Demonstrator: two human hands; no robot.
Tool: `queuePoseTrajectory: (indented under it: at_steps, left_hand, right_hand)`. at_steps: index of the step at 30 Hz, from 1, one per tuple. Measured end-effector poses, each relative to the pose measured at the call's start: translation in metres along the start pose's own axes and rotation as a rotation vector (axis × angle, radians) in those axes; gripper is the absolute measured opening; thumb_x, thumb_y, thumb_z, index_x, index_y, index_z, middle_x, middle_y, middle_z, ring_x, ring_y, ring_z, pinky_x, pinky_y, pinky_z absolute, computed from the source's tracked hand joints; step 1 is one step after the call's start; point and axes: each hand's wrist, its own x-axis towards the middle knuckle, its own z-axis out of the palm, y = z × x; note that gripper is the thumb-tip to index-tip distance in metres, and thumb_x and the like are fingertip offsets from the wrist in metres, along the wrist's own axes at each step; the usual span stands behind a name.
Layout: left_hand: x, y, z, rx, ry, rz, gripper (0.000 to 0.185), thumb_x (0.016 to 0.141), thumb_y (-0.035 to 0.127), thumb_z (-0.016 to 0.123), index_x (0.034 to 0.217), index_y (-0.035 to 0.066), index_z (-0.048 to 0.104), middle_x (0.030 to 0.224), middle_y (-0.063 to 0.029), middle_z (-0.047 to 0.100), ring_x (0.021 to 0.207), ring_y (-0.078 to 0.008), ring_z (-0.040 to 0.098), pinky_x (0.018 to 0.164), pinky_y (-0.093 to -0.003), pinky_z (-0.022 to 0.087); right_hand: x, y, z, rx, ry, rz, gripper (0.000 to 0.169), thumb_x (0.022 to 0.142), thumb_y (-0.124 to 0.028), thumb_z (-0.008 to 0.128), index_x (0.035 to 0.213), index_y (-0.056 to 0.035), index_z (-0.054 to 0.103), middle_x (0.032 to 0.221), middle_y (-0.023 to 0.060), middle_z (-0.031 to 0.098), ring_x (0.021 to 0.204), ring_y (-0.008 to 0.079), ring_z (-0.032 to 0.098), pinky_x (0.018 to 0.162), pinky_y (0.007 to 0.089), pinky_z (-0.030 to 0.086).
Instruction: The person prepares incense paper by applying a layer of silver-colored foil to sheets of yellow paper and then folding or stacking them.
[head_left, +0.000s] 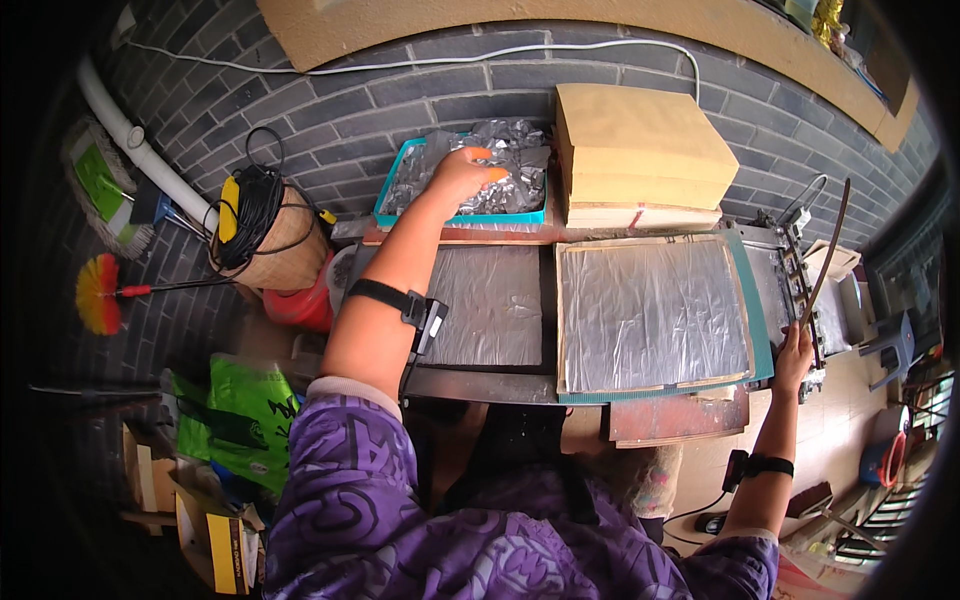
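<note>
My left hand, with orange covers on two fingertips, is over crumpled silver foil scraps in a shallow teal tray; whether it pinches any foil cannot be told. My right hand is closed around the lower end of a long, thin, curved dark strip that rises at the right. Between the hands, a wrinkled silver foil sheet lies on tan paper over a green ribbed mat. Another foil sheet lies flat on the dark work surface at the left, partly behind my left forearm.
A tall stack of yellowish paper stands against the brick wall, right of the tray. Black cable coils top a bin at the left, near a red basin. A metal mechanism edges the bench's right end. Reddish boards jut out below the mat.
</note>
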Motion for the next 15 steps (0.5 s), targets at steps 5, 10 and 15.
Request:
queuePoseTrajectory:
  at_steps: [5,10,15]
  left_hand:
    - [-0.037,0.008,-0.003,-0.051,-0.208,0.078,0.051,0.074,0.013,0.067,0.120,0.001,0.047,0.082,-0.0027,0.057,0.066,-0.0063,0.047,0.054,-0.0180,0.037]
    - [-0.079,0.003,0.002,-0.198,-0.244,0.051,0.042,0.077,0.008,0.065,0.115,0.000,0.049,0.085,-0.0056,0.060,0.070,-0.0087,0.053,0.061,-0.0198,0.041]
    - [-0.114,-0.043,0.026,-0.050,-0.191,0.025,0.032,0.075,0.007,0.067,0.103,0.000,0.053,0.082,-0.0052,0.061,0.073,-0.0093,0.055,0.065,-0.0216,0.043]
  right_hand:
    - [0.002,-0.001,0.004,-0.009,0.010,-0.015,0.035,0.090,-0.030,0.048,0.073,-0.0017,0.059,0.048,-0.0031,0.039,0.044,0.0051,0.035,0.041,0.0238,0.026]
    - [-0.001,-0.008,0.002,-0.006,0.013,-0.018,0.036,0.090,-0.032,0.049,0.074,-0.0007,0.059,0.049,-0.0030,0.040,0.045,0.0055,0.035,0.042,0.0238,0.027]
    - [0.002,0.001,0.003,0.032,-0.011,0.039,0.035,0.090,-0.032,0.049,0.074,-0.0023,0.060,0.050,-0.0043,0.038,0.045,0.0050,0.034,0.042,0.0235,0.025]
